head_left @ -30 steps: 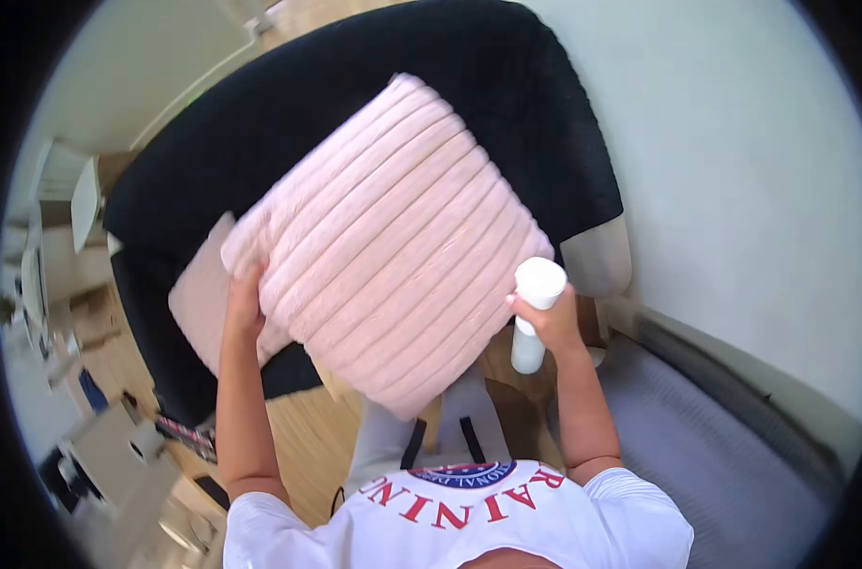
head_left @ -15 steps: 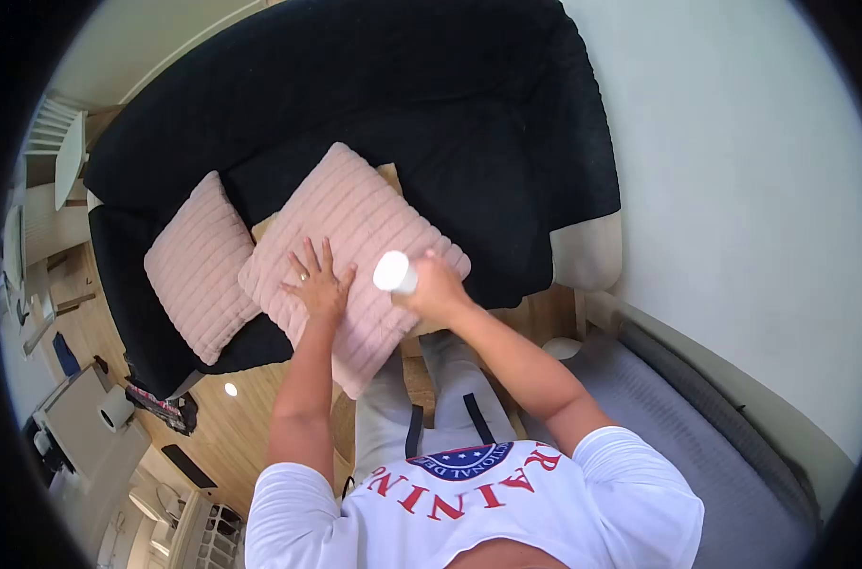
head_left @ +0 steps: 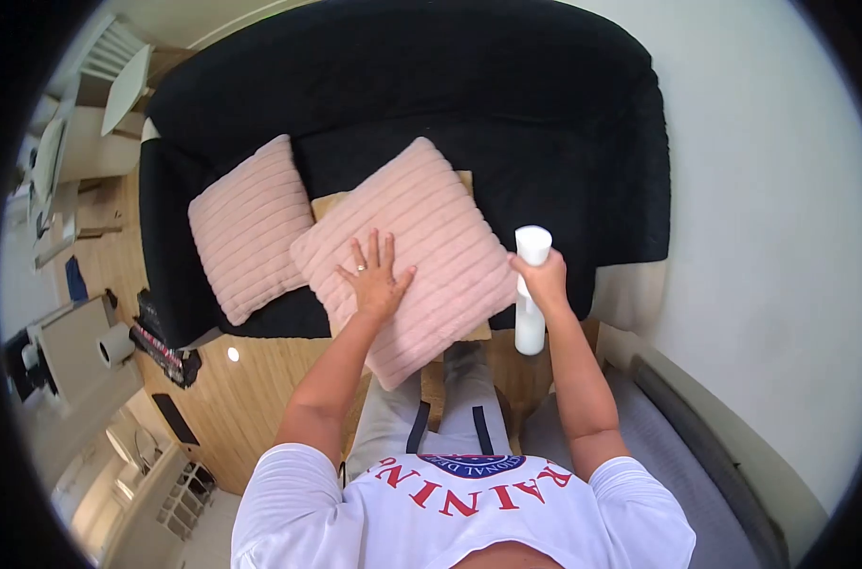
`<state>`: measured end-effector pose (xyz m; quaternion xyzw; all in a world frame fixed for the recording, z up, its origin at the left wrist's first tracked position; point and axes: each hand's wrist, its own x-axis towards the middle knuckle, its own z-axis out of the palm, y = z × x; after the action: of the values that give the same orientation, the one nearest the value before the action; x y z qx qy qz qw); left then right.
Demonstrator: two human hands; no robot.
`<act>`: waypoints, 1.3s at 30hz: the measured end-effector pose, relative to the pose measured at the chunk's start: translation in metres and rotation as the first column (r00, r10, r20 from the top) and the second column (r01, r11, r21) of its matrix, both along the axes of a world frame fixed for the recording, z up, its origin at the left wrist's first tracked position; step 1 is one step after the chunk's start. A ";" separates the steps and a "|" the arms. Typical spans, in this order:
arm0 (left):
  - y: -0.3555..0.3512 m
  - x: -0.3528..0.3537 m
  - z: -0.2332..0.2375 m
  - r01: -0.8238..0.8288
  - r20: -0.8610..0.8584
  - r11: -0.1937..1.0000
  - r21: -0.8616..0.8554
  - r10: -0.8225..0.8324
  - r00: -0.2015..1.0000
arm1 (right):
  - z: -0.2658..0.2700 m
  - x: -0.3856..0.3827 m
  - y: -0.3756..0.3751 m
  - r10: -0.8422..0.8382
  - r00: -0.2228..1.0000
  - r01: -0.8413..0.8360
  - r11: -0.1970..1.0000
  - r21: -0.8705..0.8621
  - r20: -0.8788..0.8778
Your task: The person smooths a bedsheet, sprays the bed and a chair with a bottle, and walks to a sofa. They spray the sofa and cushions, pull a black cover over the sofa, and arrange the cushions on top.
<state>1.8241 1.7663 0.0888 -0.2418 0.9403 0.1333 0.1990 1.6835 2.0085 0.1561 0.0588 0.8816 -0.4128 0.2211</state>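
My left hand [head_left: 378, 286] lies flat on a pink ribbed plush cushion [head_left: 440, 237], its fingers spread and a ring on one of them. My right hand [head_left: 545, 283] is closed around a white spray bottle [head_left: 530, 327], held upright just off the cushion's right corner. Under the cushion, the edges of a tan, flat thing [head_left: 325, 205] stick out; most of it is hidden. A second pink cushion [head_left: 251, 232] rests to the left on the black-covered sofa [head_left: 403, 85].
A grey upholstered seat [head_left: 640, 446] is at the lower right, beside a pale wall [head_left: 763, 190]. Wooden floor [head_left: 260, 398] shows in front of the sofa. On the left are a white chair [head_left: 128, 90], a paper roll [head_left: 116, 345] and a dark bag [head_left: 165, 351].
My right hand has swung with the spray bottle from over the cushion to its right side, and the bottle now shows lengthwise. My left hand stays on the cushion; the view has shifted.
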 end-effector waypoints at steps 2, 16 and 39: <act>-0.002 0.016 -0.006 -0.028 -0.278 0.988 0.152 0.070 0.958 | 0.008 -0.019 -0.041 0.072 0.997 -0.071 0.971 -0.229 -0.003; -0.122 0.017 0.068 -0.051 -0.480 0.826 0.561 0.375 0.793 | 0.010 0.007 -0.161 0.066 0.969 -0.197 0.786 -0.586 -0.237; -0.061 0.011 -0.032 0.023 0.000 0.986 0.167 -0.023 1.000 | -0.057 -0.027 0.301 -0.374 0.905 0.413 0.659 0.629 -0.204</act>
<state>1.8352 1.7049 0.0568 -0.2136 0.9283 0.2091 0.2211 1.6560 2.3096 0.0987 0.3104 0.9413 -0.1147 0.0665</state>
